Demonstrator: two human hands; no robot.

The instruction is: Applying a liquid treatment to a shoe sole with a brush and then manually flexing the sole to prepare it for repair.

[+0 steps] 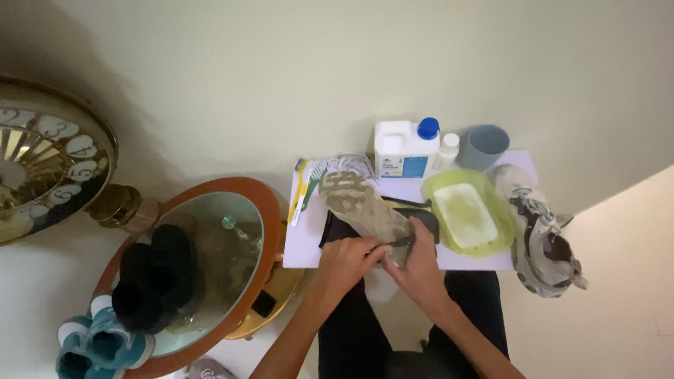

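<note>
Gripping a dirty shoe (361,205) sole-up over the lap, a seated person is working at its heel end with both hands. The left hand (345,261) is curling closed around the heel from the left, while the right hand (420,267) is closing on the same end from the right, fingers folded over the sole's edge beside a dark part there that is too small to make out. The shoe's pale sole is showing a mottled, greyish-brown tread, and its toe is pointing away from the body, towards the wall, so nearly all of it is lying beyond the two hands. It is hanging above a white board (309,242) resting across the knees. Just right of the shoe, a green plastic tub (500,231) is sitting on the board, and a second, patterned shoe (540,238) is lying at the board's right edge. Yellow and green brushes (300,191) are lying to the left. Farther off, against the wall, a white jug with a blue cap (406,149), a small white bottle (446,151) and a grey cup (484,146) are standing in a row
</note>
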